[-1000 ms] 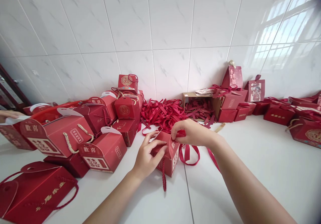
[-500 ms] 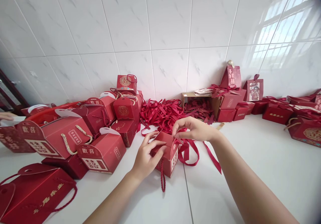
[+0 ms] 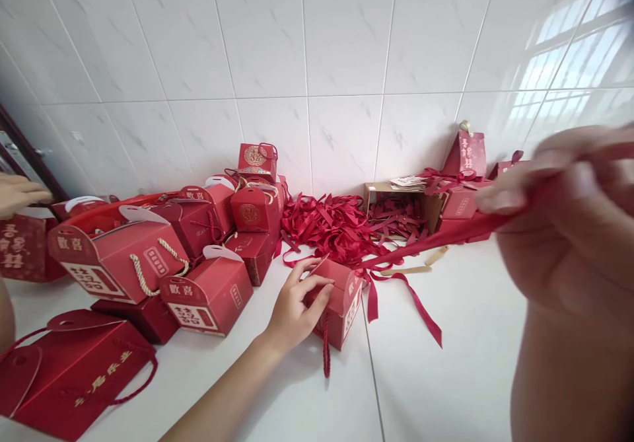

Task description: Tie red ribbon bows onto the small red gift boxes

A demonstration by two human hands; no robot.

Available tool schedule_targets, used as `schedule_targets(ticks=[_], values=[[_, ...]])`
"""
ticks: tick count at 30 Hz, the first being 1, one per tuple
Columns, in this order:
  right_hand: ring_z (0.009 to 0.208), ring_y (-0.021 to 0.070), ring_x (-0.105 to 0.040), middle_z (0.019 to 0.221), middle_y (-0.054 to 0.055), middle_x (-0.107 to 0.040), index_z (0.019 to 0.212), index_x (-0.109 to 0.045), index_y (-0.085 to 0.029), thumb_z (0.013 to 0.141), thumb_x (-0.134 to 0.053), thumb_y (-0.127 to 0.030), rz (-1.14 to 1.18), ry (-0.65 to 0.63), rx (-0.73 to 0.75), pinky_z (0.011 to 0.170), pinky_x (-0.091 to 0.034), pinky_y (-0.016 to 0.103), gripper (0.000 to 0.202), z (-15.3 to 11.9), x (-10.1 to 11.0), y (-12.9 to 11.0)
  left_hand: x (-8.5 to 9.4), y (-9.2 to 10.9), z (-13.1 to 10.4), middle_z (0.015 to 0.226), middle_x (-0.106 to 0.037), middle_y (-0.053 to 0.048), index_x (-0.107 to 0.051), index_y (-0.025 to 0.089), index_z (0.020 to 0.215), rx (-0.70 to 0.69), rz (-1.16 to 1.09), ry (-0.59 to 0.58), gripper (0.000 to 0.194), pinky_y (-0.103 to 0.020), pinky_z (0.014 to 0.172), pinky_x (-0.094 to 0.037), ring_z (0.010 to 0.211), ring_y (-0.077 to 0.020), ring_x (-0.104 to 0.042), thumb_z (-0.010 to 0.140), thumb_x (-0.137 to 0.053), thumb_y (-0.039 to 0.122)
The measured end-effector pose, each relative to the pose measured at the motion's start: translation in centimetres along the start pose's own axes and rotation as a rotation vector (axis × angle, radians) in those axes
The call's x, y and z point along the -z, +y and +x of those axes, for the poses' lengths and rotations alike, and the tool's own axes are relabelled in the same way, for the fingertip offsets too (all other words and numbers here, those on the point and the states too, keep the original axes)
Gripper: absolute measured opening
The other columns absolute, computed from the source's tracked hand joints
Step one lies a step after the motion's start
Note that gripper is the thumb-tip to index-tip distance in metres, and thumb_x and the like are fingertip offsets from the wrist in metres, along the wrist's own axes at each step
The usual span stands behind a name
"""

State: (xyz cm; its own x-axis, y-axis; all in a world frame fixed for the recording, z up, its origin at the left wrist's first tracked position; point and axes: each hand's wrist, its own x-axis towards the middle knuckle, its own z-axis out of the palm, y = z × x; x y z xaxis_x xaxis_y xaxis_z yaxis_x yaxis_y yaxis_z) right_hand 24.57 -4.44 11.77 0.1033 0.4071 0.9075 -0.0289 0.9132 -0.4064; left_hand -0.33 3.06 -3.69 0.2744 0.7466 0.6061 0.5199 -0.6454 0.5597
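Note:
A small red gift box with a white character label and a dark red rope handle stands on the white tiled surface. My left hand grips its top, fingers bent over the lid. Close to the camera at the right, my right hand is blurred and closed on a red ribbon. That ribbon runs taut from the box's right upper edge up to my fingers. Loose ribbon tails lie just right of the box.
Several red gift boxes are stacked on the left, where another person's hand shows. A heap of red ribbons lies behind my box, next to an open carton. More boxes stand against the tiled wall.
My right hand has moved from the box up and right towards the camera, drawing the ribbon out straight. My left hand keeps its grip on the box.

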Motion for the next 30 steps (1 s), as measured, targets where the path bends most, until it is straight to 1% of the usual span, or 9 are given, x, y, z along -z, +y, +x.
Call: schedule_targets(ticks=[1, 2, 3, 6, 9, 12, 16, 22, 30], values=[[0.069, 0.011, -0.058, 0.086, 0.0, -0.057, 0.088, -0.067, -0.029, 0.085, -0.06, -0.011, 0.022, 0.046, -0.013, 0.056, -0.048, 0.026, 0.02, -0.1, -0.4, 0.5, 0.0, 0.1, 0.0, 0.126, -0.052, -0.01, -0.071, 0.022, 0.093, 0.001, -0.003, -0.003, 0.023, -0.039, 0.104, -0.041, 0.122, -0.0244, -0.05, 0.09, -0.05, 0.031], [0.065, 0.01, -0.056, 0.084, 0.0, -0.057, 0.089, -0.066, -0.027, 0.084, -0.061, -0.01, 0.03, 0.027, -0.066, 0.052, -0.046, 0.025, 0.018, -0.2, -0.9, 1.2, 0.0, 0.1, 0.0, 0.126, -0.052, -0.01, -0.07, 0.021, 0.093, 0.001, -0.006, -0.004, 0.023, -0.039, 0.104, -0.041, 0.122, -0.0243, -0.05, 0.091, -0.049, 0.031], [0.061, 0.009, -0.055, 0.082, 0.0, -0.057, 0.091, -0.065, -0.025, 0.084, -0.061, -0.011, 0.025, -0.04, -0.168, 0.049, -0.044, 0.023, 0.016, -0.3, -1.4, 2.1, 0.1, 0.1, 0.0, 0.125, -0.052, -0.01, -0.07, 0.021, 0.091, 0.002, -0.009, -0.003, 0.023, -0.039, 0.104, -0.041, 0.122, -0.0243, -0.05, 0.091, -0.049, 0.031], [0.06, 0.0083, -0.054, 0.079, -0.001, -0.058, 0.096, -0.059, -0.021, 0.082, -0.061, -0.015, -0.011, -0.363, -0.502, 0.048, -0.042, 0.021, 0.015, -0.9, -3.0, 5.3, 0.1, 0.2, 0.0, 0.123, -0.053, -0.01, -0.069, 0.02, 0.089, -0.007, -0.017, -0.007, 0.023, -0.039, 0.105, -0.041, 0.12, -0.0239, -0.051, 0.091, -0.048, 0.03], [0.063, 0.0092, -0.055, 0.081, -0.001, -0.057, 0.101, -0.055, -0.02, 0.082, -0.059, -0.015, -0.051, -0.517, -0.662, 0.055, -0.045, 0.023, 0.02, -2.2, -4.5, 8.7, 0.0, 0.1, -0.1, 0.123, -0.052, -0.009, -0.068, 0.021, 0.094, -0.009, -0.028, -0.005, 0.022, -0.039, 0.105, -0.04, 0.12, -0.0232, -0.05, 0.092, -0.047, 0.029], [0.061, 0.0077, -0.053, 0.09, 0.0, -0.055, 0.102, -0.053, -0.02, 0.081, -0.056, -0.015, -0.093, -0.561, -0.701, 0.055, -0.045, 0.023, 0.022, -3.7, -5.9, 11.0, -0.2, -0.1, -0.1, 0.123, -0.051, -0.009, -0.068, 0.022, 0.098, 0.008, -0.056, 0.009, 0.024, -0.039, 0.106, -0.039, 0.122, -0.0226, -0.048, 0.093, -0.045, 0.028], [0.052, 0.0035, -0.046, 0.1, 0.001, -0.051, 0.104, -0.048, -0.021, 0.081, -0.054, -0.016, -0.111, -0.548, -0.719, 0.049, -0.041, 0.021, 0.024, -5.2, -7.1, 12.5, -0.3, 0.2, 0.0, 0.117, -0.053, -0.009, -0.066, 0.021, 0.096, 0.019, -0.106, 0.01, 0.025, -0.039, 0.104, -0.04, 0.118, -0.022, -0.05, 0.094, -0.043, 0.029], [0.052, 0.0041, -0.046, 0.121, 0.008, -0.048, 0.108, -0.045, -0.022, 0.08, -0.052, -0.017, -0.183, -0.536, -0.675, 0.048, -0.041, 0.024, 0.029, -6.1, -7.7, 13.4, -0.3, 0.8, 0.1, 0.112, -0.055, -0.009, -0.064, 0.019, 0.085, 0.036, -0.124, 0.009, 0.024, -0.036, 0.097, -0.045, 0.11, -0.0219, -0.054, 0.094, -0.043, 0.029], [0.05, 0.0045, -0.044, 0.121, 0.008, -0.05, 0.107, -0.045, -0.022, 0.081, -0.051, -0.019, -0.171, -0.508, -0.691, 0.049, -0.04, 0.025, 0.027, -6.1, -7.7, 13.4, -0.3, 0.6, -0.1, 0.115, -0.053, -0.009, -0.064, 0.02, 0.089, 0.029, -0.106, 0.008, 0.023, -0.036, 0.098, -0.045, 0.112, -0.0216, -0.053, 0.094, -0.044, 0.028]])
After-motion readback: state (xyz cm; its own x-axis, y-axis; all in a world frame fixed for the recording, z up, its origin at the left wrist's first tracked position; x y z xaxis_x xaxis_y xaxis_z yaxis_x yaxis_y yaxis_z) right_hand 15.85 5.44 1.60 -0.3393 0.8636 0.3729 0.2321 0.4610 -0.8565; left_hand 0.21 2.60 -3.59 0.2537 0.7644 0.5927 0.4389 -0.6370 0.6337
